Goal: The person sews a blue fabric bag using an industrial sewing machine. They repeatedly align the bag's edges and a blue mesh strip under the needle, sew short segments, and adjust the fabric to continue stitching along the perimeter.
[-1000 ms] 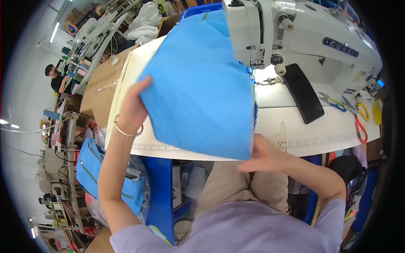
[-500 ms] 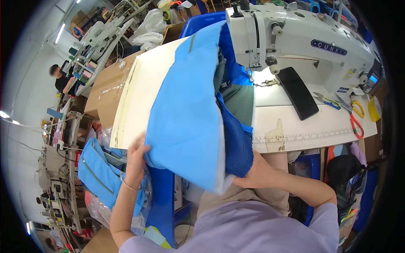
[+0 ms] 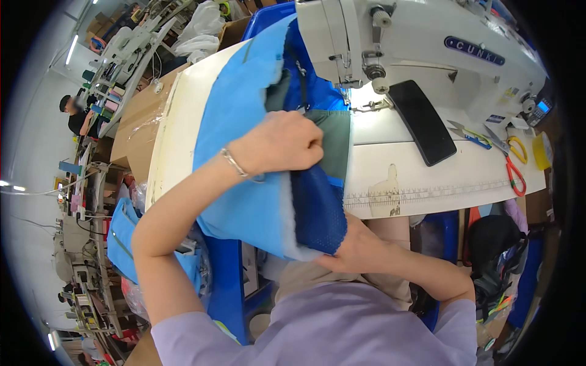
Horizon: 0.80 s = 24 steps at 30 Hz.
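Note:
A large light-blue sewn fabric piece, looking like part of a bag, is draped over the machine table's left side. Its dark-blue mesh and a grey-green panel face right, and its upper right part reaches the needle area of the white sewing machine. My left hand lies across the piece, its fingers curled closed at the edge of the blue layer; the fingertips are partly hidden. Down at the lower corner, my right hand grips the mesh side, its thumb under the pale edge.
A black phone lies right of the needle. Beyond it are snips, red-handled scissors and a yellow tape roll. A ruler strip runs along the table's front. Another blue piece hangs at lower left, beside a cardboard box.
My left hand has left the piece's left lower edge and crossed rightward to the opening above the mesh. My right hand stays at the lower corner. The view has shifted slightly.

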Motion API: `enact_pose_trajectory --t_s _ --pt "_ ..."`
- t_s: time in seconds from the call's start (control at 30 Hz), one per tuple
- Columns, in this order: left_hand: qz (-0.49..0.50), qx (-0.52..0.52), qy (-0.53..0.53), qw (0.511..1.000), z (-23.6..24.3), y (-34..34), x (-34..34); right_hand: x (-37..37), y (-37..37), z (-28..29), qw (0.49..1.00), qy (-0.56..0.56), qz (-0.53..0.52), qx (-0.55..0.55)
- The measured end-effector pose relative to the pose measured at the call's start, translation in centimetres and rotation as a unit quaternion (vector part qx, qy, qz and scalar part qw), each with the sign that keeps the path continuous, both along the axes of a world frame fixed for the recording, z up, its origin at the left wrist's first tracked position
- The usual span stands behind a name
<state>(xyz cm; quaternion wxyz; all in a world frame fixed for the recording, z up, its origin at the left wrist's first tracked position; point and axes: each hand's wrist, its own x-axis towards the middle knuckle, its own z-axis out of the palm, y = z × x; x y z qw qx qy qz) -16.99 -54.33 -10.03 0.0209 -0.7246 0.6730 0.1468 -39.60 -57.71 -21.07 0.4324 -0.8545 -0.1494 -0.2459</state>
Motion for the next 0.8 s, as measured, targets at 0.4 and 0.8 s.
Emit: enact_pose_trajectory --t_s 0.4,0.8 --pt "-0.094 0.305 0.353 0.880 4.9 -1.5 1.9 1.1 0.4 0.1 0.998 -0.045 0.003 -0.031" --pt "-0.059 0.271 0.276 0.920 4.5 -3.1 -0.1 0.7 -0.1 0.9 0.999 -0.005 0.021 0.030"
